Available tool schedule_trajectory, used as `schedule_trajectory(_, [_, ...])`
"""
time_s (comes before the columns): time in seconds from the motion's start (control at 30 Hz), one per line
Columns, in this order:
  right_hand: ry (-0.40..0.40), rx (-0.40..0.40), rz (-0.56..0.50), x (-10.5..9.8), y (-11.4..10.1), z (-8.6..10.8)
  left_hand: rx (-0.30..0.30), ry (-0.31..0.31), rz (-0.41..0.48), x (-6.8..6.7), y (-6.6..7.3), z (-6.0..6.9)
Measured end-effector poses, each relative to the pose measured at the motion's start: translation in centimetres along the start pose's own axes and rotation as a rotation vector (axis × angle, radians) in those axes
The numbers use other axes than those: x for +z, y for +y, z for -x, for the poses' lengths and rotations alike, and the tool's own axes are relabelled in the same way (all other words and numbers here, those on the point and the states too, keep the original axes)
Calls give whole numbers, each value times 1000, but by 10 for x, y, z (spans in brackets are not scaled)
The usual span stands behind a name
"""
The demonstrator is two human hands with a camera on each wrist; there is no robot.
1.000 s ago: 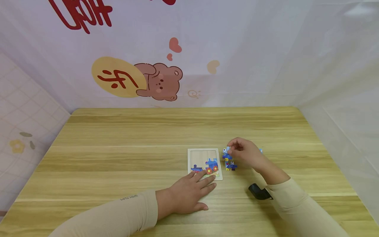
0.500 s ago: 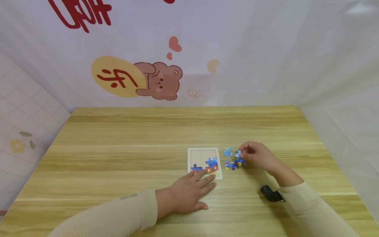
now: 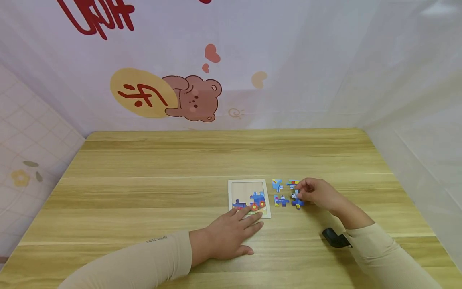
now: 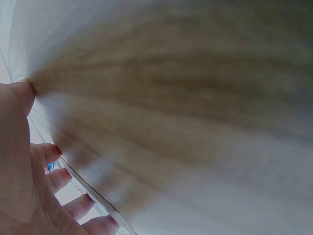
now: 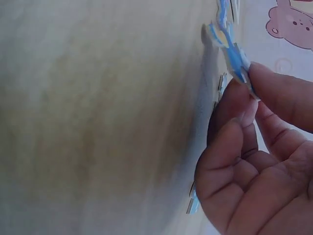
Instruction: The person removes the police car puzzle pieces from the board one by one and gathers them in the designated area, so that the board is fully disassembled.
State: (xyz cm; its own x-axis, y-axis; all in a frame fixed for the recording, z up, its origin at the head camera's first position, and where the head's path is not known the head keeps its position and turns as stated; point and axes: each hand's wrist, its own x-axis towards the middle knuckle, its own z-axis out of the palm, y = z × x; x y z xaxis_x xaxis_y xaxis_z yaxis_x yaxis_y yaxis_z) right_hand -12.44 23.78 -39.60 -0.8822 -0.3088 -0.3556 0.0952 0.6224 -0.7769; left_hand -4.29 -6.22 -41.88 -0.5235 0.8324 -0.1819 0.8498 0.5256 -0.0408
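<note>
A square wooden puzzle tray (image 3: 229,196) lies on the table, with part of a blue train picture (image 3: 258,198) filled in along its lower side. Across the tray's near edge rests my left hand (image 3: 229,237), fingers straight and spread. To the right of the tray, my right hand (image 3: 319,195) pinches a blue puzzle piece (image 3: 297,202) between thumb and fingertips. The right wrist view shows this puzzle piece (image 5: 234,58) tilted and raised off the table. Beside it lie a rainbow-edged piece (image 3: 276,185), a piece with red and yellow (image 3: 292,183) and a dark blue piece (image 3: 280,200).
The wood-grain table (image 3: 144,168) meets a white printed cloth (image 3: 306,60) at its back. White sheeting hangs at both sides. A black wrist camera (image 3: 336,238) sits under the right sleeve.
My right hand has carried the pinched piece rightward from near the tray and then slightly toward me. The rainbow-edged and red-and-yellow pieces have come into view. My left hand stays in place.
</note>
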Motion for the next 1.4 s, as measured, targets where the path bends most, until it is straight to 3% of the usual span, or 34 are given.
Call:
schedule_trajectory(0.3, [6, -9, 63, 3, 2, -1, -3, 9, -4, -1, 0, 0])
schedule_trajectory(0.5, [42, -55, 175, 5, 3, -3, 0, 12, -8, -1, 0, 1])
schedule_trajectory(0.87, [83, -69, 313, 6, -5, -1, 1, 7, -16, 0, 0, 0])
schedule_trajectory(1.4, [90, -44, 339, 6, -8, 0, 1, -13, -2, -2, -1, -1])
